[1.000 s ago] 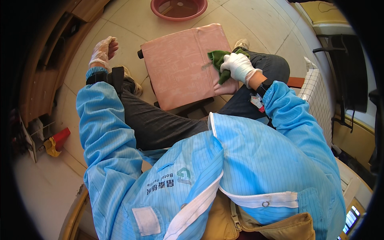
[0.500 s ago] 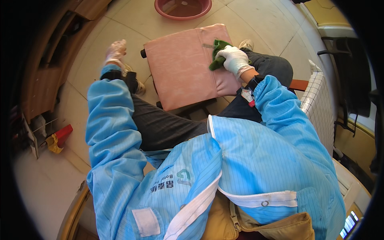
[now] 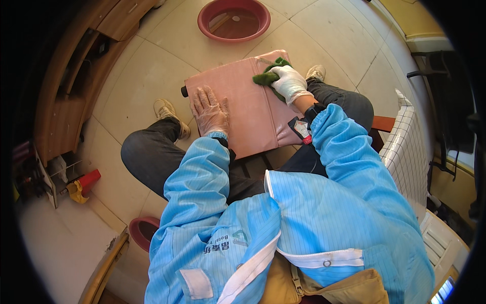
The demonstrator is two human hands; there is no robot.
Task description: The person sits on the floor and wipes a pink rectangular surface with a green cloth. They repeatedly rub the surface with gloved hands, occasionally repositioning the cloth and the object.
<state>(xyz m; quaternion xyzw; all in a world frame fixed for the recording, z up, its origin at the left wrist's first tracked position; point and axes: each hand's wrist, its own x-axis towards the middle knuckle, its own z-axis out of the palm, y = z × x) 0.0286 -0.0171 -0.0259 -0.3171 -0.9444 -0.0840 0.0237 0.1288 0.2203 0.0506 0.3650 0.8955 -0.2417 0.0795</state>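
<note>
A seated person in a blue striped work coat is seen from above, with a pink padded panel (image 3: 248, 109) laid flat across the knees at the centre of the frame. The panel is roughly rectangular, and its long axis is tilted from the lower right up toward the upper left; a small black knob is seen at its left edge. The left hand (image 3: 210, 110), covered by a thin clear glove, is laid flat on the left half of the panel with the fingers spread apart and nothing gripped. The right hand (image 3: 289, 83), covered by a white glove, is closed down on a crumpled green cloth (image 3: 268, 77), which is pressed against the panel's upper right corner. The cloth is thus held at the far right end of the panel, with the bare pink surface stretching away from it to the left and downward, toward the flat left hand. A red basin (image 3: 234, 19) is set on the tiled floor (image 3: 136, 71) at the top of the frame, well apart from the panel. A white gridded rack (image 3: 405, 152) is seen at the right.
</note>
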